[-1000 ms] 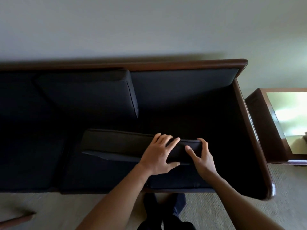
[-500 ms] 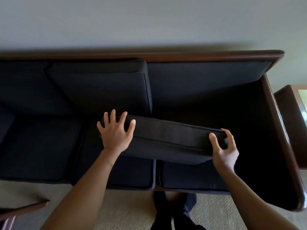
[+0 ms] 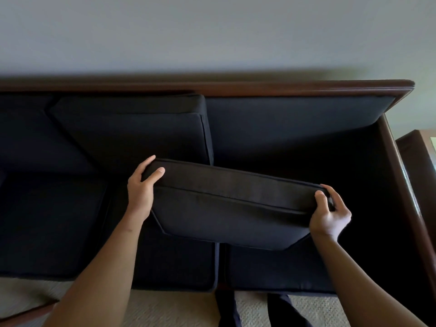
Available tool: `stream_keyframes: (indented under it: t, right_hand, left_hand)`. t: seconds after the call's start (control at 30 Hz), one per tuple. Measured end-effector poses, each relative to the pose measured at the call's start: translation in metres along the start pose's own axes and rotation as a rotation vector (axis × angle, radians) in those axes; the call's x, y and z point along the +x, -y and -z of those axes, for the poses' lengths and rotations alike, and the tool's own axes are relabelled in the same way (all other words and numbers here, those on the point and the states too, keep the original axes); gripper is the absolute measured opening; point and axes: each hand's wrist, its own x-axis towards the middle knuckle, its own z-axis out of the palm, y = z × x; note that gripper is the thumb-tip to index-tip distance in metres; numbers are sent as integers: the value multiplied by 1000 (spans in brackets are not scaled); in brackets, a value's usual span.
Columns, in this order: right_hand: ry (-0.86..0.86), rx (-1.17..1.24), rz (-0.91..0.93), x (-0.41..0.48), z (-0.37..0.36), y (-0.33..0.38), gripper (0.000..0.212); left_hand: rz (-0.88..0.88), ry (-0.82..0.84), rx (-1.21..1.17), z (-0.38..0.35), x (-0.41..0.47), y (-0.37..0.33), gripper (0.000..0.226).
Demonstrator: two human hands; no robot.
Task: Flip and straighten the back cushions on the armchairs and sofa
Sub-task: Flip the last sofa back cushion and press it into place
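Note:
A dark navy back cushion [image 3: 231, 208] is held up off the seat of the sofa [image 3: 259, 87], tilted with its piped edge facing me. My left hand [image 3: 141, 190] grips its left end, thumb on the front face. My right hand [image 3: 329, 213] grips its right end. Behind it, the right part of the sofa's backrest [image 3: 295, 128] stands bare with no cushion against it. Another back cushion [image 3: 132, 128] leans upright in the middle of the sofa.
Dark seat cushions [image 3: 177, 263] lie below the lifted one. The sofa's wooden right arm [image 3: 405, 185] runs down the right side, with a wooden side table [image 3: 415, 147] beyond it. Beige carpet [image 3: 177, 308] and my legs show at the bottom. A pale wall stands behind.
My left hand slid from the cushion's middle to its left end and closed on it. Both hands have raised the cushion off the seat and turned its broad face toward me.

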Motion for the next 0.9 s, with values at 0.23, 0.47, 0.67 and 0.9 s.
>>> stream_keyframes:
  t: [0.23, 0.47, 0.67, 0.9]
  right_hand:
    - [-87, 71, -56, 49, 3, 18, 18]
    - [-110, 47, -6, 151, 35, 66, 25]
    - [-102, 54, 38, 233, 48, 91, 28]
    - [-103, -10, 77, 321, 40, 89, 27]
  left_hand:
    - [-46, -126, -75, -50, -6, -28, 41]
    - [-35, -149, -175, -138, 2, -73, 50]
    - [0, -152, -258, -216, 23, -108, 48]
    - [-5, -109, -224, -291, 61, -112, 45]
